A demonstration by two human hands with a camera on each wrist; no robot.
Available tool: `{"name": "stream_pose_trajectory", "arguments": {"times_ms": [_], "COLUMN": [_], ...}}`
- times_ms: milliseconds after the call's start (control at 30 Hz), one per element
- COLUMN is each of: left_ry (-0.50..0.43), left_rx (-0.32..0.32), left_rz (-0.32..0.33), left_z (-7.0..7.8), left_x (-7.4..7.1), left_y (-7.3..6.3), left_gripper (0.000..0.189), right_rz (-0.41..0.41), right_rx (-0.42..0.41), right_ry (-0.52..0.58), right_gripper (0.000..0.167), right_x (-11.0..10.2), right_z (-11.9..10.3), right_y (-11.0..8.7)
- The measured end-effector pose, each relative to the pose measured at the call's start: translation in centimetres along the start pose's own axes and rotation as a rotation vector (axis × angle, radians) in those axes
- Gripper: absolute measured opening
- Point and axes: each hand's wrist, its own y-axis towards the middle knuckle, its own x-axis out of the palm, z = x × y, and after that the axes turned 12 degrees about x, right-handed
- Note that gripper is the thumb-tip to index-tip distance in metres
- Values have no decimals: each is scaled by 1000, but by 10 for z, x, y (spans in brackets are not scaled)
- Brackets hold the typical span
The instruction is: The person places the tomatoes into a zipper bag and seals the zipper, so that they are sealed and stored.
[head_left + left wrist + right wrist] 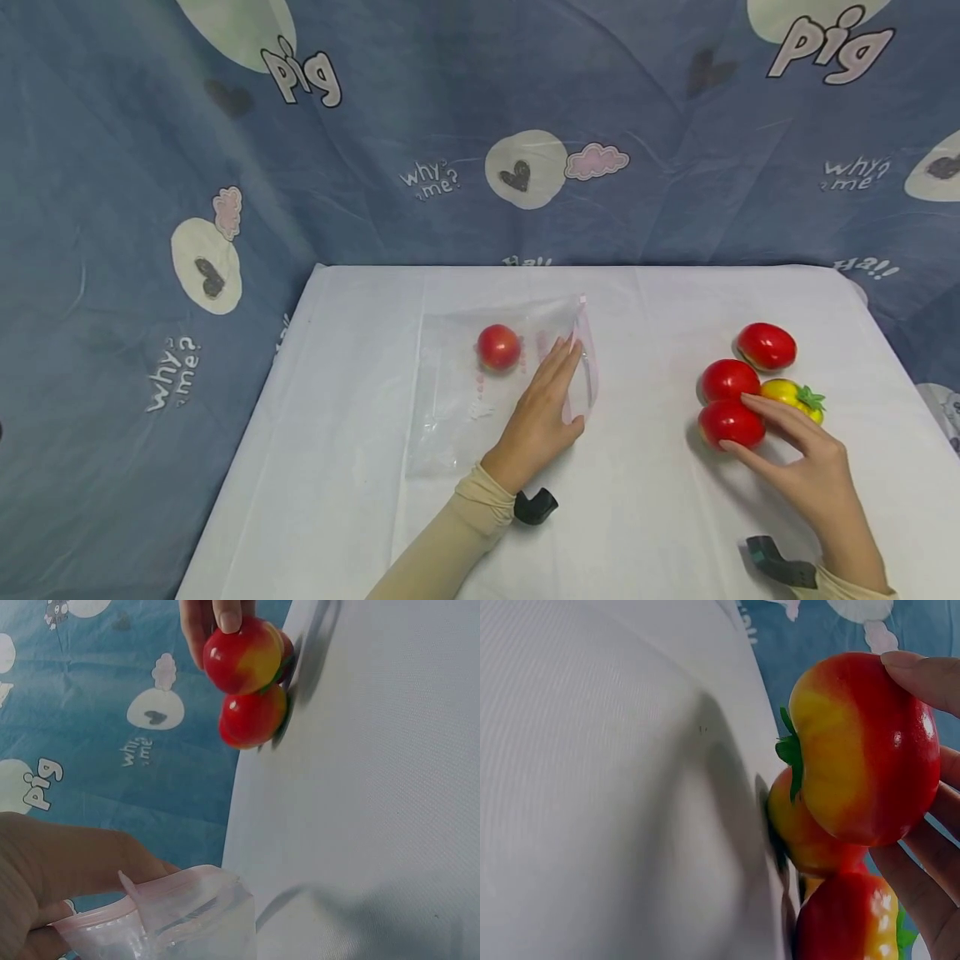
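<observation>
My right hand (pixel 806 462) pinches a red-and-yellow tomato (pixel 731 423) between thumb and fingertips. Its green leaves (pixel 790 754) show in the right wrist view. Touching or very near it are another red tomato (pixel 730 381), a third red one (pixel 766 346) behind, and a yellow fruit (pixel 789 396) with green leaves. A clear zip bag (pixel 450 417) lies flat with a red tomato (pixel 498 347) in or on it; I cannot tell which. The left hand (pixel 536 417) rests at the bag's pink-edged mouth (pixel 191 881), its fingers fairly straight and the mouth parted; some fingertips are hidden behind the plastic.
A white cloth covers the table (pixel 645 517). Behind and to the left hangs a blue printed curtain (pixel 420 100). Dark curved pieces, one at the left wrist (pixel 536 507) and one at the right wrist (pixel 780 567), stick out over the table.
</observation>
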Motion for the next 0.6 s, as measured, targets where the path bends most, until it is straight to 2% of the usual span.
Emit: {"name": "stream_pose_trajectory", "arguments": {"times_ms": [267,600], "left_ry": [3,4], "left_rx": [16,14], "left_rz": [7,11], "left_z": [-1,-1], "left_x": [0,-1], "left_y": [-1,-1], "left_gripper": [99,99], "right_rz": [0,-70], "right_rx": [-69,-137], "right_ry": [18,76], "right_gripper": [74,74], "right_x": [2,13], "right_z": [-9,-24], "right_y": [8,21]}}
